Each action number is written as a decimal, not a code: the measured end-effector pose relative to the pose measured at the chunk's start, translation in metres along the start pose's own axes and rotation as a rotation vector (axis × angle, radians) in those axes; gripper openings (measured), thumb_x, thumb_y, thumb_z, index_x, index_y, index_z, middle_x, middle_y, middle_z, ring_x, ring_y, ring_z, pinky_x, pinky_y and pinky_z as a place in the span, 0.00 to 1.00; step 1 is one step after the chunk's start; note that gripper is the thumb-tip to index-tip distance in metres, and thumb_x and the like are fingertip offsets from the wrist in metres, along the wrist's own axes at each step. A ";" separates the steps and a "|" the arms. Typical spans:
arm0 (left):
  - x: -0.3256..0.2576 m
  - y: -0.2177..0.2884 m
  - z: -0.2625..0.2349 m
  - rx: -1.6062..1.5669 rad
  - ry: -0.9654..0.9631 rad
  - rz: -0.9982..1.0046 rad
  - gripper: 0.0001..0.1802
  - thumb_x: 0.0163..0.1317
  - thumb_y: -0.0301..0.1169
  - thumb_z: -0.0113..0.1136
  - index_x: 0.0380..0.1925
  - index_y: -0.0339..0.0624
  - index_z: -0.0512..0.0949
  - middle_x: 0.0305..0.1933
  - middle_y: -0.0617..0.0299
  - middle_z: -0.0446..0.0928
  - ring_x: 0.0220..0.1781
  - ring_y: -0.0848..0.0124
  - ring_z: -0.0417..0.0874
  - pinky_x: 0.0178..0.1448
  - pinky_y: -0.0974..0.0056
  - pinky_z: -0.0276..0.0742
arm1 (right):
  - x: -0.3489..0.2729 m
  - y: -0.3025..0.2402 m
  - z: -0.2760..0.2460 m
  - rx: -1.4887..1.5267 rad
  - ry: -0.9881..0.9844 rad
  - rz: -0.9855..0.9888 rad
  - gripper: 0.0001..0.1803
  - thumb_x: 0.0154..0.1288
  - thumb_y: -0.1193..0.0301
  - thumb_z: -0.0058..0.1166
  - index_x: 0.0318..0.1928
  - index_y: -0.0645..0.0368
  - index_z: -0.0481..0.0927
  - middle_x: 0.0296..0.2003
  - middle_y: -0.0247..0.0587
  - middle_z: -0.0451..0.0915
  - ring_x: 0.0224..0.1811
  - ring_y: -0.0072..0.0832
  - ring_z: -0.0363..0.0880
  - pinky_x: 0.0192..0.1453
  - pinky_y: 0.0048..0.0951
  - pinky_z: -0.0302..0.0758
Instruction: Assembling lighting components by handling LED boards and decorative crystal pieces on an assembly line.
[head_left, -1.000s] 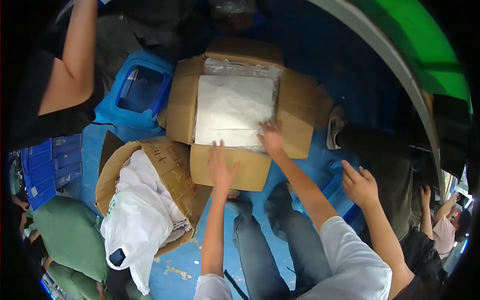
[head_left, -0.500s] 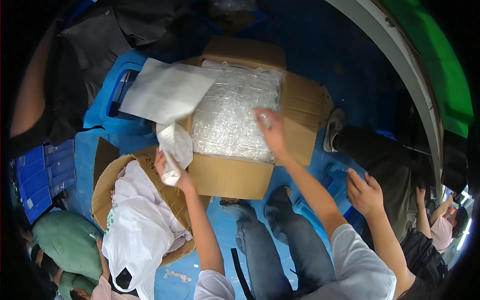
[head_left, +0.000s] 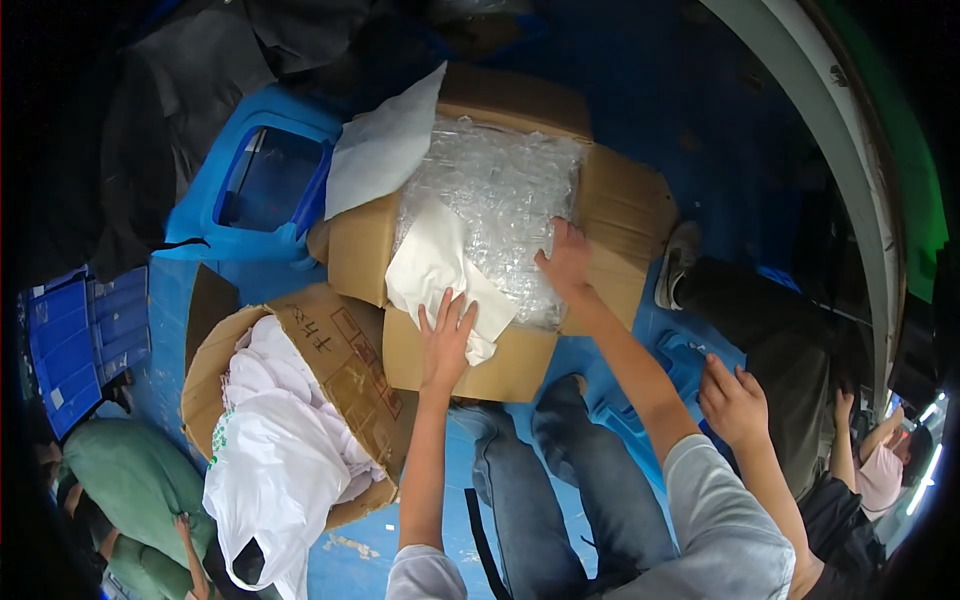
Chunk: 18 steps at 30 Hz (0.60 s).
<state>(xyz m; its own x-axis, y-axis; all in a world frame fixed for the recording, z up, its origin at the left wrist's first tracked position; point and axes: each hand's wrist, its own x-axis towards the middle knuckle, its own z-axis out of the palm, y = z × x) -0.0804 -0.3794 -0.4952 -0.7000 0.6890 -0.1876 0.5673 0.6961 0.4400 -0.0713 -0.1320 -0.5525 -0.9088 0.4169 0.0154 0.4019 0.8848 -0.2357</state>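
An open cardboard box stands on the floor before me, filled with clear plastic packages. My left hand lies with spread fingers on a crumpled white sheet, paper or thin cloth, draped over the packages and the near flap. My right hand, its fingers apart, touches the packages along the box's right edge. A larger pale sheet stands tilted against the box's far left corner, next to the left flap.
A second carton at lower left holds white fabric and a white plastic bag. Beside the box is a blue plastic stool. Another person's hand hovers at right, near blue plastic. A green sack lies far left.
The crumpled sheet has moved from beside the box onto the packages, my left hand going right with it and spreading. The larger sheet has tipped up and away; my right hand has shifted right.
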 end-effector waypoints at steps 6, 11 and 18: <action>0.002 -0.004 0.004 0.015 -0.027 -0.069 0.36 0.41 0.14 0.49 0.56 0.49 0.63 0.62 0.61 0.58 0.69 0.62 0.47 0.64 0.35 0.38 | -0.004 0.009 -0.009 0.723 0.006 0.189 0.31 0.42 0.73 0.63 0.47 0.57 0.61 0.32 0.37 0.69 0.36 0.26 0.71 0.38 0.26 0.69; -0.003 0.010 -0.023 0.055 -0.120 -0.087 0.42 0.41 0.15 0.50 0.61 0.55 0.57 0.66 0.60 0.51 0.70 0.56 0.42 0.62 0.32 0.35 | -0.017 0.012 -0.058 1.230 -0.201 0.487 0.29 0.49 0.79 0.57 0.51 0.54 0.61 0.33 0.33 0.71 0.36 0.20 0.70 0.37 0.20 0.68; -0.053 0.071 -0.099 0.020 -0.212 -0.112 0.37 0.46 0.18 0.51 0.58 0.58 0.61 0.69 0.59 0.43 0.70 0.52 0.37 0.64 0.35 0.35 | -0.111 -0.016 -0.230 1.846 -0.060 0.887 0.23 0.59 0.78 0.49 0.54 0.51 0.60 0.38 0.35 0.72 0.37 0.20 0.71 0.39 0.19 0.69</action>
<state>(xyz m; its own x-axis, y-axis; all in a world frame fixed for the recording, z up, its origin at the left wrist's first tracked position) -0.0459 -0.3866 -0.3675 -0.6537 0.6329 -0.4150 0.5015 0.7729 0.3888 0.0491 -0.1447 -0.3265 -0.5870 0.4841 -0.6489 0.1125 -0.7450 -0.6575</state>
